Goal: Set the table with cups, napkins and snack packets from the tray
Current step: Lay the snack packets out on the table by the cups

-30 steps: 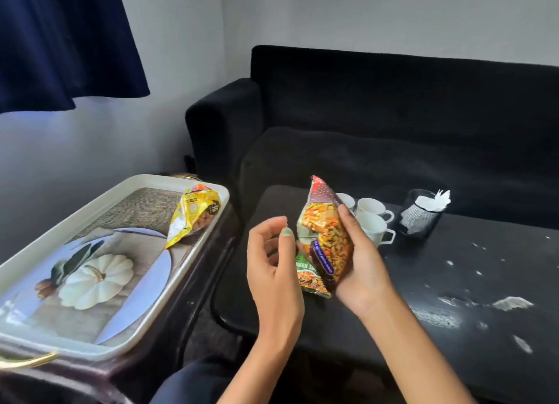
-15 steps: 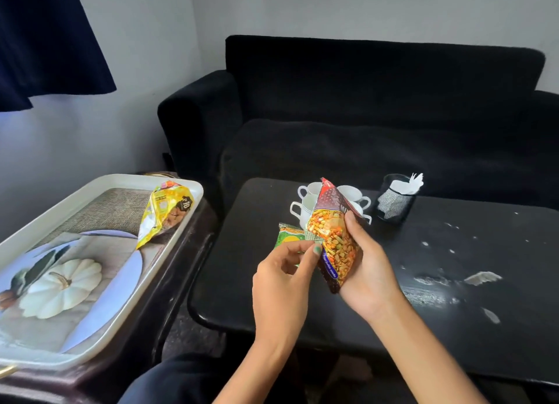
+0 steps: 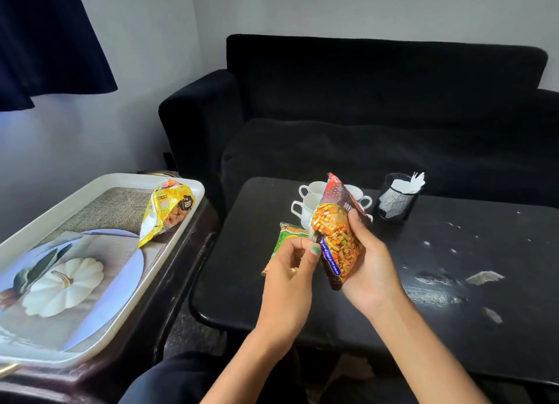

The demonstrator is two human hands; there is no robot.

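Snack packet (image 3: 335, 240) upright, tilted left

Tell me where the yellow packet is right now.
In the head view the yellow packet lies on the left, in the far right corner of the tray, leaning on its rim, apart from both hands.

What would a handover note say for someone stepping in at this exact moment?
Right hand: grips the red snack packet above the table.
Left hand: pinches the green snack packet beside it.
On the table: white cups grouped at the far edge, a mesh holder with white napkins next to them.
On the tray: one yellow snack packet.
Done: cups and napkins are out.
Left: set down both held packets, then fetch the yellow one.
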